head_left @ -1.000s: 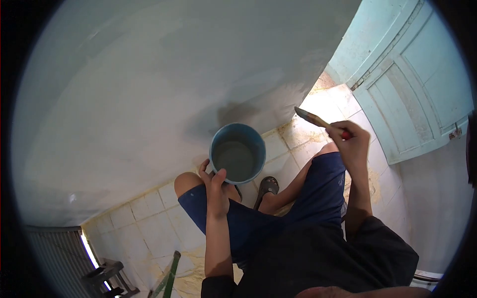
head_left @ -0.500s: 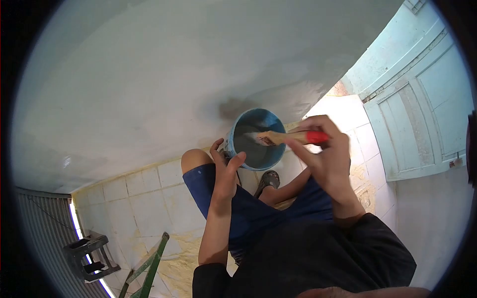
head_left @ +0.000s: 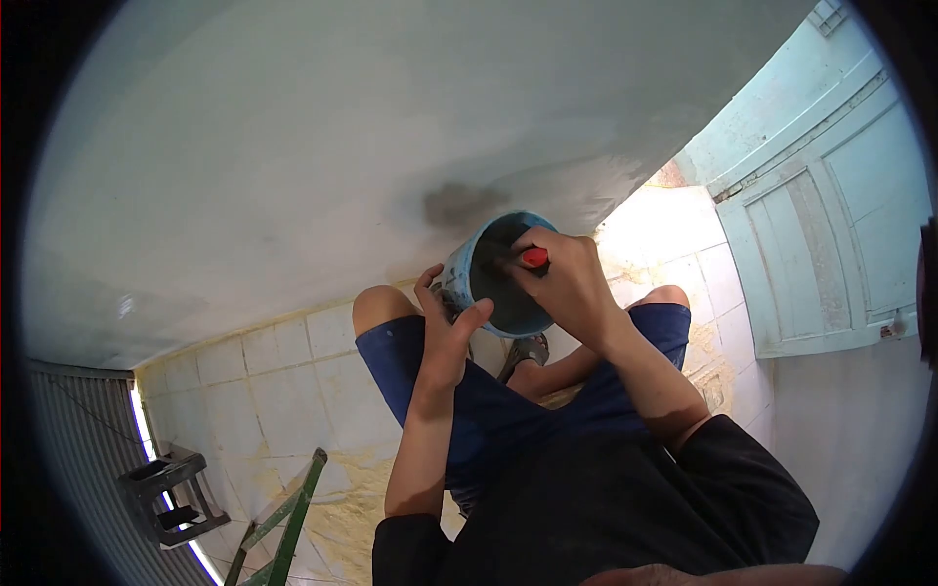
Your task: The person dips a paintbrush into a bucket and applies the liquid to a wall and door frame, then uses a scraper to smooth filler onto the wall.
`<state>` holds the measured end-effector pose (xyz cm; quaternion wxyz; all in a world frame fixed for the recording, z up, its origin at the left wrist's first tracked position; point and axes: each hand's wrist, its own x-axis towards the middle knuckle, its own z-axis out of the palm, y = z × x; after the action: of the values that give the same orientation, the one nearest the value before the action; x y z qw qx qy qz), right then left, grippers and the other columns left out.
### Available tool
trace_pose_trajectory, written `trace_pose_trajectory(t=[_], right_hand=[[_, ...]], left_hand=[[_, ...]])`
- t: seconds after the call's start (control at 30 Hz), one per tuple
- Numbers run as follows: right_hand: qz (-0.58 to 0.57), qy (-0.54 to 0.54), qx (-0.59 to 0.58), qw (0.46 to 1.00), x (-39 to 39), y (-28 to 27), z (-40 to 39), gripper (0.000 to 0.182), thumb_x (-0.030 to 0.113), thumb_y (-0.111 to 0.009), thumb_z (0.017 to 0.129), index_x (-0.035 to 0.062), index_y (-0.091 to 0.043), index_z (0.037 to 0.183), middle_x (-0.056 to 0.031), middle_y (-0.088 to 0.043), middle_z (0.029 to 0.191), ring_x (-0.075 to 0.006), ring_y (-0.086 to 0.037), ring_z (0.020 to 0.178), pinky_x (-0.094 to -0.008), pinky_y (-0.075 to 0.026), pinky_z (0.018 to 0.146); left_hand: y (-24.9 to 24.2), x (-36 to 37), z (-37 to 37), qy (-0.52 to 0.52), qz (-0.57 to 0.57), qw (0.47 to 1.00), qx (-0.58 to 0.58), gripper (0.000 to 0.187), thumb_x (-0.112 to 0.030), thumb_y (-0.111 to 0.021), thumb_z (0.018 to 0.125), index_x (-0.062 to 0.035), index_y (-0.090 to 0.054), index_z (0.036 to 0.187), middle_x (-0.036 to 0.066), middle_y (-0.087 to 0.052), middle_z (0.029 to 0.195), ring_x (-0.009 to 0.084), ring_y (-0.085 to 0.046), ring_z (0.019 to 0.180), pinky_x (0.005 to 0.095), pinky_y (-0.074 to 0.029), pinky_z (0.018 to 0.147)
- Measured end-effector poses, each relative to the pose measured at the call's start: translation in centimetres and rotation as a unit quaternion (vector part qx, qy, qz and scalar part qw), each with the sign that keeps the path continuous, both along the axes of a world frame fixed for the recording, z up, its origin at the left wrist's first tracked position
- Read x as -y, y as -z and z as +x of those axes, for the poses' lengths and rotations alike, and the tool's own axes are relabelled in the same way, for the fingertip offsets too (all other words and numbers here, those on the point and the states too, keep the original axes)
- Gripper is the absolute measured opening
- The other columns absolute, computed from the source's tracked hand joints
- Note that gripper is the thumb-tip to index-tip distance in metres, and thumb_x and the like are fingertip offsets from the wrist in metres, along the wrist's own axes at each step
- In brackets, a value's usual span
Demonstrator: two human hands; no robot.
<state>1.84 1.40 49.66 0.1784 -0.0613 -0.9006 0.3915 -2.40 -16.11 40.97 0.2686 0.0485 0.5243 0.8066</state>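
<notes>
- Bucket (head_left: 467,275): a small blue paint bucket, held up in front of the pale wall (head_left: 293,146) and above the person's knees, tilted so its open mouth faces the camera; the inside looks dark grey.
- Left hand (head_left: 445,327) grips the bucket from below and from the side; its fingers (head_left: 426,285) curl round the near wall and the thumb presses up against the rim; the grasp is closed on the bucket.
- Right hand (head_left: 565,283) sits over the bucket's mouth, fingers clenched round a brush handle (head_left: 533,257) whose red end shows just above the knuckles; the bristle end reaches down into the bucket and is hidden by the hand and the shade.
- Both forearms rise from a black shirt; the person wears blue shorts (head_left: 489,410) and dark sandals (head_left: 529,350).
- Below lies a stained, pale tiled floor (head_left: 283,391); a green ladder (head_left: 293,508) and a grey stool (head_left: 161,493) stand at lower left, well apart from the hands; a light blue door (head_left: 831,195) stands at right.
</notes>
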Motion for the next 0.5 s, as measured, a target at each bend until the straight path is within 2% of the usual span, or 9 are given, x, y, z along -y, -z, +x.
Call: trace_pose_trajectory(t=[0.13,0.23,0.37,0.43,0.5], right_hand=[[0.015,-0.015,0.000,1.000,-0.3,-0.3,0.1,0.014,0.003,-0.077,0.080,-0.0030,-0.068,0.090,-0.0236,-0.070,0.080,-0.0415,-0.070,0.077,-0.0403,-0.056,0.069],[-0.049,0.014,0.017,0.999,-0.4,-1.0,0.4,0.015,0.003,-0.077,0.079,-0.0027,-0.068,0.090,-0.0233,-0.069,0.078,-0.0414,-0.070,0.076,-0.0401,-0.056,0.068],[-0.006,-0.016,0.022,1.000,-0.5,0.5,-0.2,0.015,0.002,-0.077,0.078,-0.0024,-0.068,0.089,-0.0229,-0.068,0.076,-0.0413,-0.069,0.074,-0.0406,-0.055,0.067],[-0.003,-0.019,0.018,1.000,-0.4,1.1,-0.2,0.015,0.002,-0.077,0.078,-0.0022,-0.068,0.089,-0.0227,-0.068,0.076,-0.0410,-0.068,0.073,-0.0408,-0.054,0.066],[-0.026,-0.027,0.029,0.999,-0.6,1.5,-0.1,0.015,0.002,-0.077,0.078,-0.0017,-0.067,0.088,-0.0221,-0.067,0.075,-0.0399,-0.068,0.071,-0.0408,-0.054,0.065]], left_hand=[[0.1,0.0,-0.1,-0.004,-0.013,1.000,0.008,0.097,-0.025,-0.079,0.083,0.0000,-0.014,0.150,0.021,-0.049,0.134,0.0262,-0.052,0.123,0.0364,-0.044,0.104],[0.1,0.0,0.0,-0.005,-0.011,1.000,0.009,0.096,-0.024,-0.079,0.083,0.0000,-0.014,0.150,0.021,-0.049,0.135,0.0270,-0.051,0.124,0.0372,-0.043,0.106],[0.1,0.0,0.0,0.005,-0.017,1.000,-0.004,0.096,-0.024,-0.078,0.084,-0.0001,-0.013,0.150,0.021,-0.049,0.135,0.0273,-0.050,0.125,0.0378,-0.042,0.107],[0.4,0.0,0.3,0.001,-0.067,0.997,-0.045,0.100,-0.038,-0.076,0.084,-0.0052,-0.013,0.154,0.017,-0.053,0.123,0.0229,-0.053,0.113,0.0338,-0.043,0.096],[0.1,-0.1,0.4,0.000,-0.055,0.998,-0.038,0.100,-0.038,-0.076,0.084,-0.0050,-0.012,0.154,0.018,-0.052,0.125,0.0238,-0.052,0.116,0.0351,-0.042,0.099]])
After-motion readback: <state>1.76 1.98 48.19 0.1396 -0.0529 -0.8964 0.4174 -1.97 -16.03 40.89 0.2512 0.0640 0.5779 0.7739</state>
